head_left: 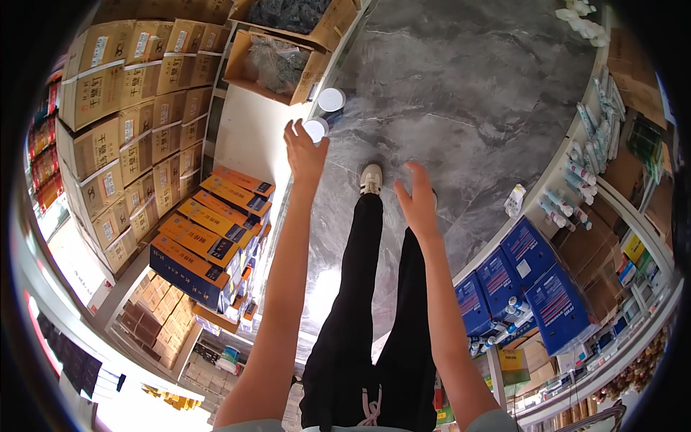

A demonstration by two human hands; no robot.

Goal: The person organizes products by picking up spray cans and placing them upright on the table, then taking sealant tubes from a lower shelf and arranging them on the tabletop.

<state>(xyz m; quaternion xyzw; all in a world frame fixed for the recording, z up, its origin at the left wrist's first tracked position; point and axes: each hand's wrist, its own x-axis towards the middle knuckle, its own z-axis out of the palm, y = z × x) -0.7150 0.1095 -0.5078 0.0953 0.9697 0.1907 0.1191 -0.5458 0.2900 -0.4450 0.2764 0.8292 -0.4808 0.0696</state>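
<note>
My left hand (306,153) is stretched forward with its fingers apart and holds nothing. Just beyond it, two tubs with round white tops stand on the floor beside the shelf edge: the nearer tub (315,130) is partly covered by my thumb and fingers, and the farther tub (331,99) shows whole. Whether my fingers touch the nearer one I cannot tell. My right hand (416,198) hangs in the air over the grey floor (468,93), fingers spread, with nothing in it. One shoe (371,178) shows between my hands.
Brown cartons (101,93) are stacked on the left shelf, with orange boxes (209,227) nearer me. An open carton (277,68) holding clear bags sits at the upper left. Blue boxes (558,309) and white tubes (601,122) line the right shelving.
</note>
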